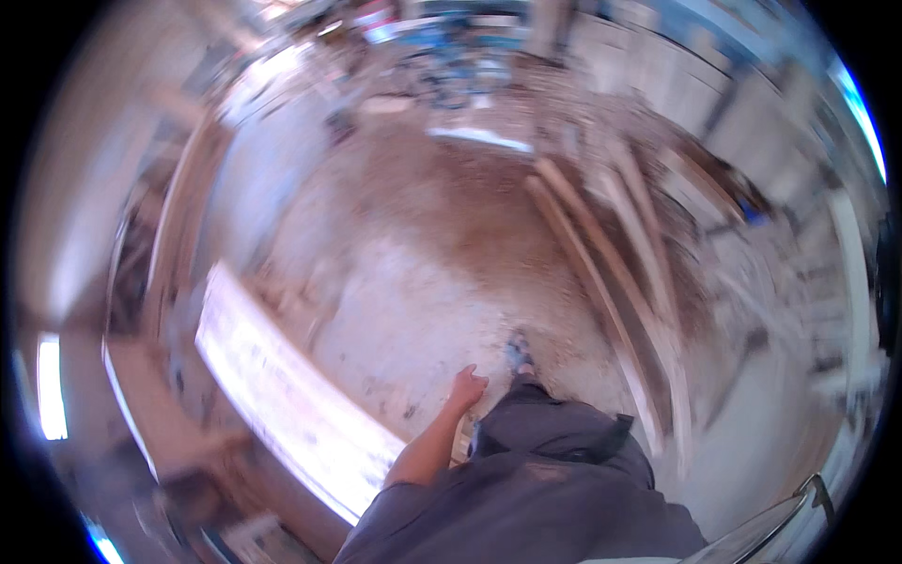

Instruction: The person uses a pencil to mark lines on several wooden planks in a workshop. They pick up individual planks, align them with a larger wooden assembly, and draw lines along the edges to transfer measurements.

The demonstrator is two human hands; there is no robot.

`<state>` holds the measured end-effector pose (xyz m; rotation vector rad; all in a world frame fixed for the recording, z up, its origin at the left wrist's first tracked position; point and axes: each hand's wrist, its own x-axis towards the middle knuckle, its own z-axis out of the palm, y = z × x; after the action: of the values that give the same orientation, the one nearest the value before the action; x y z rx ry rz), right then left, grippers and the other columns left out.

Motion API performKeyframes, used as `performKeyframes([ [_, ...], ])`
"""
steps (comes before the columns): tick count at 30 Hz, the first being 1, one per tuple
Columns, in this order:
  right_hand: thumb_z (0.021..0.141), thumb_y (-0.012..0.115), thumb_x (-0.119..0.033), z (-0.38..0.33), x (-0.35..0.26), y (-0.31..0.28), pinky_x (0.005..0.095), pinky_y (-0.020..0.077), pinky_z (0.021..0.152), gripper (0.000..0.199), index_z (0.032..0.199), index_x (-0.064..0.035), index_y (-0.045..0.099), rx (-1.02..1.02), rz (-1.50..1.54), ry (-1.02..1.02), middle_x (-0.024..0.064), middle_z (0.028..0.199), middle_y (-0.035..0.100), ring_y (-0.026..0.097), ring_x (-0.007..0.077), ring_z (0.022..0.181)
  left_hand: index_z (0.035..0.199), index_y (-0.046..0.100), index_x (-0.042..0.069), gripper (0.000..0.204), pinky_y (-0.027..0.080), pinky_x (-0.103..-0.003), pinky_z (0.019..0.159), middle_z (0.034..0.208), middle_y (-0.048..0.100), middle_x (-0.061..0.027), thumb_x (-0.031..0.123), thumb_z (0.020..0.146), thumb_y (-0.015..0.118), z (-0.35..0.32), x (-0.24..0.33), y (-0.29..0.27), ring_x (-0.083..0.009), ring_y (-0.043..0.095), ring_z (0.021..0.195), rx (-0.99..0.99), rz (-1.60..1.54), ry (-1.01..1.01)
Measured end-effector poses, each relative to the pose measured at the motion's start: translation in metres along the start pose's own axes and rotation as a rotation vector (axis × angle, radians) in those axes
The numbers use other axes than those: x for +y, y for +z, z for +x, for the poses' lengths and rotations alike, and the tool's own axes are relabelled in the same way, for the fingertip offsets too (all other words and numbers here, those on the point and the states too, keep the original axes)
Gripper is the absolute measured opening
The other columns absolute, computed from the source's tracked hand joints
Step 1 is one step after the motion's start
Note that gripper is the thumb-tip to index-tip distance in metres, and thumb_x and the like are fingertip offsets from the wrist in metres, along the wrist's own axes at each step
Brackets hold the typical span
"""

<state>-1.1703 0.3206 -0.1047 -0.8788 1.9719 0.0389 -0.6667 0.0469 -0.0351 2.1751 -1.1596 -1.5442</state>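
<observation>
My left hand (467,387) hangs low in front of my body, above the floor. Its fingers are loosely bent and a little apart, and I see nothing in them. Closest to that arm is a long pale board (291,395), lying slantwise on the left and apart from the hand. My right hand does not show. One foot (518,352) is visible ahead of my dark trousers (554,428).
Several long wooden strips (601,273) lie on the dusty floor (404,301) to the right. A short white strip (481,140) lies farther ahead. Boards (183,207) line the left side. Blurred blue and grey clutter (451,66) stands at the far end, beside pale stacked pieces (648,70).
</observation>
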Motion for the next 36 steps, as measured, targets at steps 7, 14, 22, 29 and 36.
performKeyframes([
  [7, 0.094, 0.054, -0.022, 0.108, -0.182, -0.126, 0.0393, 0.0465, 0.058, 0.018, 0.088, -0.0061, 0.057, -0.081, 0.055, -0.082, 0.0107, 0.077, 0.062, 0.061, 0.0241, 0.068, 0.136, 0.053, 0.002, 0.064, 0.048, -0.046, 0.098, 0.118, 0.065, -0.0265, 0.030, 0.080, 0.063, -0.007, -0.090, -0.070, -0.0405, 0.060, 0.114, 0.449, -0.100, -0.262],
  [14, 0.095, 0.052, -0.023, 0.217, -0.356, -0.212, 0.0370, 0.0446, 0.050, 0.016, 0.089, -0.0083, 0.055, -0.129, 0.215, -0.113, 0.0085, 0.074, 0.062, 0.060, 0.0219, 0.060, 0.126, 0.058, 0.001, 0.056, 0.048, -0.047, 0.096, 0.112, 0.066, -0.0270, 0.033, 0.081, 0.064, -0.019, -0.103, -0.053, -0.0417, 0.061, 0.111, 0.628, -0.477, -0.216],
  [22, 0.095, 0.051, -0.021, 0.239, -0.516, -0.100, 0.0352, 0.0474, 0.057, 0.016, 0.099, -0.0087, 0.060, -0.530, -0.038, -0.581, 0.0067, 0.080, 0.065, 0.063, 0.0227, 0.070, 0.126, 0.061, 0.000, 0.056, 0.049, -0.045, 0.095, 0.114, 0.066, -0.0257, 0.031, 0.080, 0.063, -0.098, -0.127, 0.013, -0.0379, 0.063, 0.110, 0.693, -0.509, -0.567],
  [29, 0.092, 0.057, -0.018, 0.252, -0.603, -0.056, 0.0395, 0.0501, 0.060, 0.014, 0.099, -0.0074, 0.062, -0.486, -0.431, -0.533, 0.0093, 0.082, 0.064, 0.064, 0.0274, 0.076, 0.132, 0.057, -0.001, 0.063, 0.051, -0.041, 0.092, 0.113, 0.067, -0.0247, 0.031, 0.078, 0.066, -0.084, -0.140, 0.016, -0.0349, 0.065, 0.108, 0.698, -0.742, -0.683],
  [36, 0.090, 0.057, -0.012, 0.299, -0.715, -0.046, 0.0398, 0.0489, 0.048, 0.009, 0.087, -0.0063, 0.063, -0.425, -0.393, -0.392, 0.0093, 0.074, 0.061, 0.062, 0.0272, 0.063, 0.133, 0.055, -0.004, 0.065, 0.052, -0.040, 0.088, 0.108, 0.070, -0.0230, 0.027, 0.078, 0.067, -0.057, -0.125, -0.093, -0.0300, 0.068, 0.102, 0.854, -0.700, -0.783],
])
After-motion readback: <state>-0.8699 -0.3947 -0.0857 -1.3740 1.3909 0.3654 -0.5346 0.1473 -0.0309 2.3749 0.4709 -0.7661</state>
